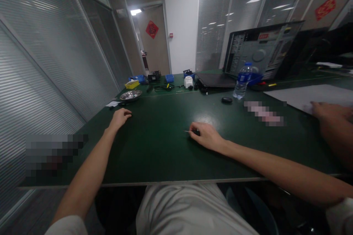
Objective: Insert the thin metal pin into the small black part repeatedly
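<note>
My left hand [120,116] rests palm down on the dark green table [154,154], fingers loosely curled, holding nothing. It lies just short of a metal bowl [130,96]. My right hand [206,136] lies near the table's middle, closed around a small dark tool [193,131] with a thin metal tip that points left.
Another person's hand [329,112] rests on a white sheet [314,95] at the right. A water bottle [242,80], a small black object [226,100], an open computer case [261,49], a laptop, blue and yellow parts boxes and cables stand at the far side. Glass partition on the left.
</note>
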A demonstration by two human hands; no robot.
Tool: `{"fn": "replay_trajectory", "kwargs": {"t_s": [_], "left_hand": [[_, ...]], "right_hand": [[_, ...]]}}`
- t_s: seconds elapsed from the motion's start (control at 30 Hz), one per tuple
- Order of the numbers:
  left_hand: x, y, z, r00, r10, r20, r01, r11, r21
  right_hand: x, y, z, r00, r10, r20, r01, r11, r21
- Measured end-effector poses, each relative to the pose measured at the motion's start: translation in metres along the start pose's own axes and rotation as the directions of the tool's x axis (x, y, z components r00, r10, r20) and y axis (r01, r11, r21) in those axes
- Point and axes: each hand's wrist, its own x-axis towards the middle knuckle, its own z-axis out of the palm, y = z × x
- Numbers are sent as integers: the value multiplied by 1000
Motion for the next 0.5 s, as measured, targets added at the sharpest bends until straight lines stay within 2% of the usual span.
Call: {"fn": "replay_trajectory", "kwargs": {"t_s": [0.5], "left_hand": [[-3,0,2,998,-26,-64,25,999,-28]], "right_hand": [[1,-1,-1,1000,-5,20,6,1000,-13]]}}
